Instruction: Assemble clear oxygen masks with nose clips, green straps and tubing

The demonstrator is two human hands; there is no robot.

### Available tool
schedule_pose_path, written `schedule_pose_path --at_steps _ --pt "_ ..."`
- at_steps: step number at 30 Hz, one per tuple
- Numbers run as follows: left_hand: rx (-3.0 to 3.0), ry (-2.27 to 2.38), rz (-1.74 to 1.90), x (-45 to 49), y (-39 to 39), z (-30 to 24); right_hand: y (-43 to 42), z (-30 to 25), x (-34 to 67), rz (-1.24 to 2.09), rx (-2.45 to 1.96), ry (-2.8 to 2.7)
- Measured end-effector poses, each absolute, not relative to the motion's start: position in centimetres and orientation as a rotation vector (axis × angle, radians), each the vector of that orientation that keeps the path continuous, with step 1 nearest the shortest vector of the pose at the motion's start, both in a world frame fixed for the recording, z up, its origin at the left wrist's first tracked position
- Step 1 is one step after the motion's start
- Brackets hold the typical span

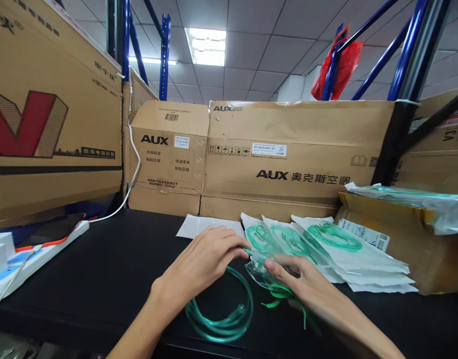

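In front of me, my left hand pinches one end of green tubing. The rest of the tubing lies coiled on the black tabletop below that hand. My right hand grips a clear plastic oxygen mask by its connector, where the tube end meets it. Whether the tube sits inside the connector or only touches it, I cannot tell. A green elastic strap dangles from the mask under my right hand. Another fitting on the tubing rests inside the coil.
Behind my hands lie several white-backed packs with green tubing and a flat white pouch. A cardboard box with packs on top stands right. At left are a power strip and a phone. AUX cardboard walls the back.
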State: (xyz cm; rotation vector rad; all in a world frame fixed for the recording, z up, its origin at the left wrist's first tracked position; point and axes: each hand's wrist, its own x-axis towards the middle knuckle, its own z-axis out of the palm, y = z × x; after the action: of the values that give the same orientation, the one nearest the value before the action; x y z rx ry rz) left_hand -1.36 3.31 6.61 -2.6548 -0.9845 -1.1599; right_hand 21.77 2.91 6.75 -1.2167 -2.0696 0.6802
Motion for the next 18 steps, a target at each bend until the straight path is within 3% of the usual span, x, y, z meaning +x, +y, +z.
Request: schedule_pose_path --at_steps 10,15,18 --pt "-2.591 -0.961 -1.235 -0.7 2.7 6.8 0.5 7.2 21.0 0.754 -1.335 -1.786" --pt "-2.585 -0.964 -1.246 -0.2 2.5 6.6 1.0 7.1 21.4 0.622 -1.241 -1.9" --pt "-2.587 -0.972 -1.246 -0.1 2.4 6.6 1.3 6.9 21.9 0.38 -1.241 -1.967"
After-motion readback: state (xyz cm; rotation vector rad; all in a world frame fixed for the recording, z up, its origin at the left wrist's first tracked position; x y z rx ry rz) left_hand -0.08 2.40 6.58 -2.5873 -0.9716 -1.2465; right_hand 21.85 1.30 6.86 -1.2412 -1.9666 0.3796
